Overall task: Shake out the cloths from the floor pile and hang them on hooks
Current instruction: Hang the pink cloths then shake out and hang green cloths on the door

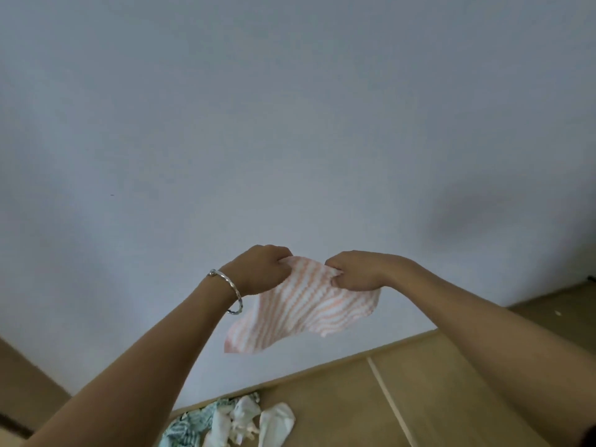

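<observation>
Holds a pink-and-white striped cloth (pixel 303 308) up before a plain pale wall (pixel 290 124), both bare arms stretched forward. Pinches the cloth's top edge with the left hand (pixel 261 269), fingers curled into the fabric, a silver bangle (pixel 229 290) round that wrist. Grips the same edge with the right hand (pixel 354 271), near the left, fingers and thumb curled round a fold of fabric. Keeps only a short span of the edge between the two hands. Lets the rest of the cloth hang rippled beneath both hands, one corner drooping low to the left, well clear of the tan floor (pixel 435 382). Below, on the floor against the foot of the wall: a pile of crumpled cloths (pixel 232 421), several white and one teal-patterned, well apart from the raised cloth.
</observation>
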`<state>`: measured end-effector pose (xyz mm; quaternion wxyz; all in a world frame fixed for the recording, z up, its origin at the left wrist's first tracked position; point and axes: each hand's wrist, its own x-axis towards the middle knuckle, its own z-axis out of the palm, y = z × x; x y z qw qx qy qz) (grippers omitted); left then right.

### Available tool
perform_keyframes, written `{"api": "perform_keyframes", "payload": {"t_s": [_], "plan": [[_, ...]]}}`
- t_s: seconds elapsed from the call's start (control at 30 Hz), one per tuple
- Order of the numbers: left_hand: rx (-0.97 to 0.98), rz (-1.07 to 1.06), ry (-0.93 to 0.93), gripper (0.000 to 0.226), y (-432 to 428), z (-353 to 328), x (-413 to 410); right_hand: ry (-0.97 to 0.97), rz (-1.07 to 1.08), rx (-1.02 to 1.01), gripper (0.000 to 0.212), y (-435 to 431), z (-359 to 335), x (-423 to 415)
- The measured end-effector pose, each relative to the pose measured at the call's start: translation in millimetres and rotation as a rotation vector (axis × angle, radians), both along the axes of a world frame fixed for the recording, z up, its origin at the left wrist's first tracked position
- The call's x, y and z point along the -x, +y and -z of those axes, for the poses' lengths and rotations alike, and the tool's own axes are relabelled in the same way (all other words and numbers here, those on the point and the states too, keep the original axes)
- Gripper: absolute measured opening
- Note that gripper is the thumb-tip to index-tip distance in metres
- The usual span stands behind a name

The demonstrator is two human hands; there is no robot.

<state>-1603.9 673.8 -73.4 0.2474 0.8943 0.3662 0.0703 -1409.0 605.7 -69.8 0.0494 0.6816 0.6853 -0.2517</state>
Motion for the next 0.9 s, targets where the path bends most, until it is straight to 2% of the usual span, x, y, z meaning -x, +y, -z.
{"api": "perform_keyframes", "payload": {"t_s": [0.17, 0.27, 0.53, 0.67, 0.73, 0.83, 0.9], "plan": [[-0.079, 0.155, 0.056, 0.027, -57.8, 2.3, -115.3, 0.006, 0.131, -0.032, 0.015, -78.3, -0.4, -104.5], [-0.122, 0.228, 0.07, 0.036, -94.0, -0.3, -185.1, 0.015, 0.203, -0.07, 0.026, -126.6, 1.8, -168.4], [-0.126, 0.444, 0.061, 0.029, -184.9, -0.1, -350.2, 0.033, 0.46, -0.165, 0.021, -255.8, 10.9, -313.0], [-0.118, 0.59, 0.067, 0.026, -216.2, 2.4, -412.8, 0.043, 0.574, -0.197, 0.021, -304.4, 16.1, -363.4], [-0.13, 0.66, 0.082, 0.023, -226.3, 5.5, -443.4, 0.072, 0.624, -0.187, 0.013, -323.4, 26.3, -381.9], [-0.165, 0.759, 0.11, 0.019, -239.0, 12.2, -491.6, 0.083, 0.705, -0.173, 0.015, -348.9, 38.7, -409.1], [-0.163, 0.83, 0.102, 0.019, -246.9, 18.9, -524.7, 0.073, 0.762, -0.188, 0.027, -363.9, 39.7, -429.3]]}}
